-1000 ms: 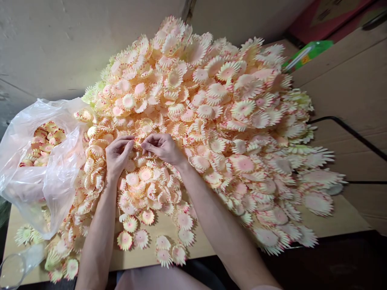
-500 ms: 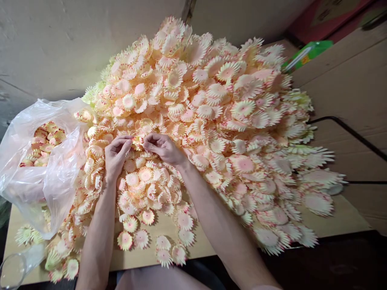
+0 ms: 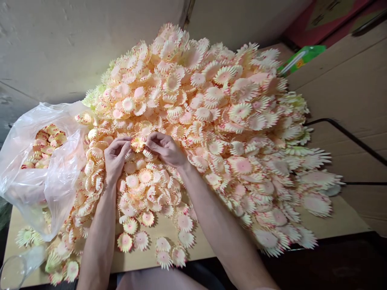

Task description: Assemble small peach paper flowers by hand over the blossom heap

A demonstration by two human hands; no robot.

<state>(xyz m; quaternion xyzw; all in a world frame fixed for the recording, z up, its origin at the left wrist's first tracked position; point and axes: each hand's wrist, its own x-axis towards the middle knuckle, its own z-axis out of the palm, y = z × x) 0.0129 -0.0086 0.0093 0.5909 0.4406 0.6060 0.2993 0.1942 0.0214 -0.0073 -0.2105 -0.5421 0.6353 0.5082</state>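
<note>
Red-tipped artificial flower piece (image 3: 138,144) sits over the flower heap (image 3: 211,94), its edges pinched by the left hand (image 3: 116,156) and right hand (image 3: 165,149); an uneven pull could tear it, a slack pinch lose it there.

My flat, pale tan table (image 3: 133,261) bears heaped cream, pink-tinged, fringed flower discs (image 3: 208,114), a translucent white plastic bag (image 3: 62,177) and a clear, round-rimmed cup (image 3: 33,257).

Probably a workroom (flower pieces (image 3: 203,114) crowd a table (image 3: 341,219)).
</note>
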